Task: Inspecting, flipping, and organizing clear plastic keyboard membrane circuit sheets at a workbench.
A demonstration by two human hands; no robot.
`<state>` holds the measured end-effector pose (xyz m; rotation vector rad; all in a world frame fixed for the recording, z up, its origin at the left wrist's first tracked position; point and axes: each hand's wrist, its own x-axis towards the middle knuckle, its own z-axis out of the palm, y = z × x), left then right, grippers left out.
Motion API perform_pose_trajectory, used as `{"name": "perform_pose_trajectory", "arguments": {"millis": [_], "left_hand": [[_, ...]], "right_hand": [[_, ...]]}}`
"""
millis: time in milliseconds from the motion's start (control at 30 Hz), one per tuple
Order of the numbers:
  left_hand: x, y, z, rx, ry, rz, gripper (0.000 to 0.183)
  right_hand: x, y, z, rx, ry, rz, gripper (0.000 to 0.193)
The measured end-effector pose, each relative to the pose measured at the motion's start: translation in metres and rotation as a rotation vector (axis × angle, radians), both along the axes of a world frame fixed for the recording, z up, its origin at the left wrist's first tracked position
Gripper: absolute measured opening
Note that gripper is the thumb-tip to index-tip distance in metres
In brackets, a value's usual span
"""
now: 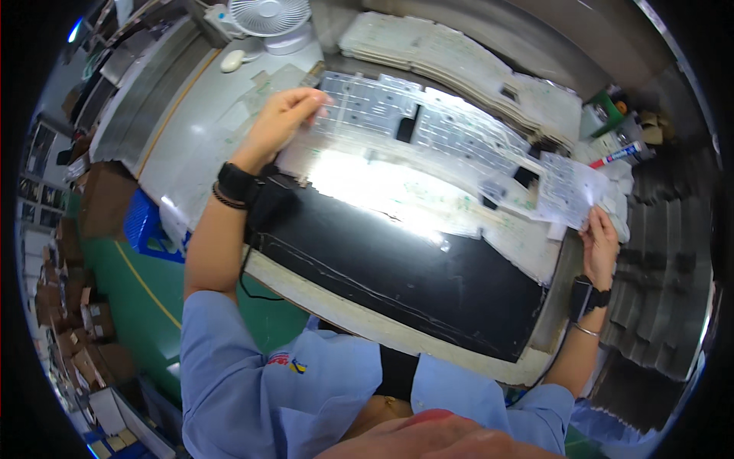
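Note:
A long, clear plastic sheet (pixel 459 134) with cut-outs and a faint pattern stretches between my hands above the worktable. My left hand (pixel 283 122) is closed, with thumb and fingers pinching its left end. At the lower right, my right hand (pixel 601 237) pinches the right end, where a cloudy clear flap (pixel 569 187) hangs. Under the sheet lies a whitish translucent layer (pixel 382 195) with green marks and strong glare. It rests partly on a black mat (pixel 405 264). Whether the sheet touches this layer I cannot tell.
A stack of pale flat sheets (pixel 459 57) lies along the back. A white fan (pixel 271 23) and a white mouse (pixel 232 61) stand at the far left. A marker (pixel 618 155) and a green bin (pixel 604 115) are at right. A blue basket (pixel 149 226) sits beside the table.

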<state>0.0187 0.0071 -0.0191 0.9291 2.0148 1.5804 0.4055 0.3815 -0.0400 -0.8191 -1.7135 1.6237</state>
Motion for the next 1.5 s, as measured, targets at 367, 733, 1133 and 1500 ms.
{"name": "perform_pose_trajectory", "arguments": {"millis": [367,733,1133,1500], "left_hand": [[-0.043,-0.013,-0.02,0.002,0.004,0.177,0.024],[-0.063,-0.019,-0.031,0.024,0.034,0.21,0.022],[-0.059,-0.016,-0.027,0.022,0.04,0.26,0.022],[-0.059,-0.016,-0.027,0.026,0.065,0.264,0.026]], "right_hand": [[-0.023,-0.054,0.022,-0.128,0.051,0.15,0.025],[-0.03,-0.08,0.033,-0.188,0.02,0.235,0.031],[-0.029,-0.079,0.032,-0.13,0.001,0.218,0.03],[-0.031,-0.078,0.028,-0.099,-0.035,0.252,0.024]]}}
